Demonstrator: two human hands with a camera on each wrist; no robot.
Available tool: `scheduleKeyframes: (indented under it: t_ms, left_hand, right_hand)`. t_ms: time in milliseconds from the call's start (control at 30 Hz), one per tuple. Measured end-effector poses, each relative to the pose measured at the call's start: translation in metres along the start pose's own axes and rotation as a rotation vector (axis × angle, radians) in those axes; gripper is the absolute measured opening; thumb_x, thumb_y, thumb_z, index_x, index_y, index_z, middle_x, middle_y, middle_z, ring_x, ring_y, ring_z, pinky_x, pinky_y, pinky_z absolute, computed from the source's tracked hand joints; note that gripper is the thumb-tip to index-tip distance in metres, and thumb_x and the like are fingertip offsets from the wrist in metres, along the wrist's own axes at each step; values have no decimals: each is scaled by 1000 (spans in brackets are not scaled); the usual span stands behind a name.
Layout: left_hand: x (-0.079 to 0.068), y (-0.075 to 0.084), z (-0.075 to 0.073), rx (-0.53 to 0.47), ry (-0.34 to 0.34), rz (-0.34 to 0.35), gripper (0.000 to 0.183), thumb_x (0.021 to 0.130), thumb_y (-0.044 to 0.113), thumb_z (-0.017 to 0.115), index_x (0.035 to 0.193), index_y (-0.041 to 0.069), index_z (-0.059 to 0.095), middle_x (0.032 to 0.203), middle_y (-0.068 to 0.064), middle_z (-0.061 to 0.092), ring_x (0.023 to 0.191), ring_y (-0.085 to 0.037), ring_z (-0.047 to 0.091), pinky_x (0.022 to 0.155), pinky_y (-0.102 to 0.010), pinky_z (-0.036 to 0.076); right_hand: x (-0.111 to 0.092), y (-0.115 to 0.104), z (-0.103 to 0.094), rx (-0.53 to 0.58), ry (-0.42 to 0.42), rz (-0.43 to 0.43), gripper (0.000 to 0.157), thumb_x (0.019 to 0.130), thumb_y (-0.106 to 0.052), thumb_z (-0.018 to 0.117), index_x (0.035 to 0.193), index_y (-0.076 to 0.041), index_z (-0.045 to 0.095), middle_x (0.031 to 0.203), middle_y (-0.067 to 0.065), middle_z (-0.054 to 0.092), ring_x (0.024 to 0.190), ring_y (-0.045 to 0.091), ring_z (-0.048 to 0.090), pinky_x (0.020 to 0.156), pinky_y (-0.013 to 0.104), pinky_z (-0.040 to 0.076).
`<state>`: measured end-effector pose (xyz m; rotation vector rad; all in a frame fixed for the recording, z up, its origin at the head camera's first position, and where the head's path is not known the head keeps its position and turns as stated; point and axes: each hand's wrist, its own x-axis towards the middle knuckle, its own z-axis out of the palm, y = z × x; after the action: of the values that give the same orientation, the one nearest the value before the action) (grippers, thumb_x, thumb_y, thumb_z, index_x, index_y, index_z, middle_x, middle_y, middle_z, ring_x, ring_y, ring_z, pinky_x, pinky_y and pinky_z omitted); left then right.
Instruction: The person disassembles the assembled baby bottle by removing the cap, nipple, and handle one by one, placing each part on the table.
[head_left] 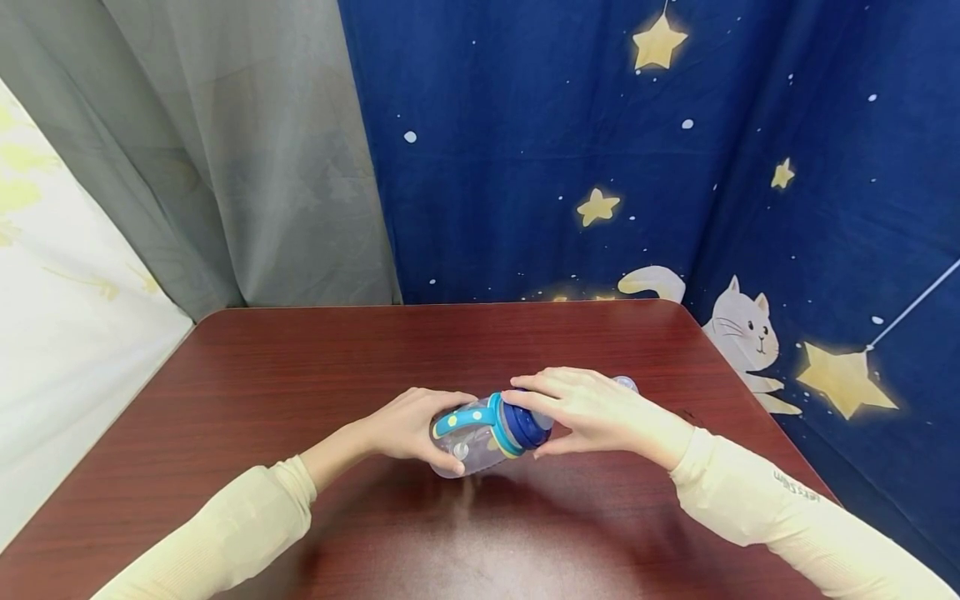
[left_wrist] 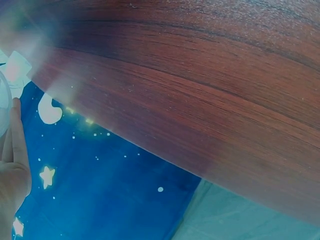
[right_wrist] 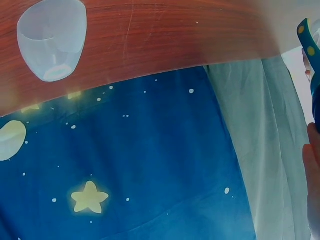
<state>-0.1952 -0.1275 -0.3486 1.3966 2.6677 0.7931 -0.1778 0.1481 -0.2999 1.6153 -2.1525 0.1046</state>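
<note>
A clear baby bottle (head_left: 483, 445) with a light-blue, yellow-dotted handle (head_left: 465, 419) and a dark-blue collar (head_left: 525, 427) lies tilted sideways between the two hands. My left hand (head_left: 416, 427) grips its clear bottom end, thumb on the near side. Around the dark-blue top end, my right hand (head_left: 592, 410) curls its fingers and thumb, hiding part of it. A translucent cup-shaped cap (right_wrist: 52, 40) stands on the table beyond the right hand; the head view shows only its edge. Both wrist views catch just a sliver of hand and bottle.
The dark-red wooden table (head_left: 337, 358) has a rounded far edge. Behind it hang a grey curtain (head_left: 285, 167) and a blue curtain (head_left: 510, 150) with stars and a cat. White fabric (head_left: 67, 333) borders the left side.
</note>
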Motion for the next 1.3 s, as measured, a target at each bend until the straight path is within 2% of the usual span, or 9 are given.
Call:
scheduleKeyframes:
  t_ms: [300, 567, 767, 967, 1300]
  left_hand:
    - [-1, 0, 0, -3, -8, -6, 72, 63, 59, 68, 119, 18, 51, 91, 17, 55, 76, 0, 51, 61, -21, 43]
    - [-1, -2, 0, 10, -2, -7, 73, 62, 60, 67, 119, 19, 51, 89, 18, 55, 75, 0, 51, 60, -21, 43]
    - [0, -2, 0, -5, 5, -5, 71, 62, 58, 68, 119, 19, 51, 90, 17, 55, 76, 0, 51, 61, -21, 43]
    - [0, -1, 0, -1, 10, -16, 72, 62, 59, 68, 119, 20, 51, 92, 17, 55, 78, 0, 51, 62, -21, 44]
    - [0, 0, 0, -2, 13, -11, 72, 62, 59, 68, 119, 20, 50, 92, 17, 55, 77, -1, 51, 62, -21, 43]
  right_hand:
    - [-1, 0, 0, -3, -7, -2, 71, 71, -53, 64, 126, -14, 45, 119, 5, 51, 99, 20, 51, 81, 35, 42]
    - [-1, 2, 3, 59, 6, 18, 71, 73, -57, 60, 127, -13, 45, 124, 3, 47, 101, 15, 49, 80, 31, 43]
    - [-1, 2, -1, 118, 43, 93, 70, 72, -54, 62, 127, -13, 45, 128, 2, 45, 109, 14, 46, 83, 32, 41]
    - [-1, 3, -6, 155, 87, 142, 61, 78, -48, 60, 127, -13, 46, 126, 2, 46, 111, 14, 45, 86, 33, 40]
    - [-3, -1, -5, 147, 63, 261, 57, 80, -50, 55, 125, -14, 49, 123, 0, 49, 111, 14, 45, 86, 34, 39]
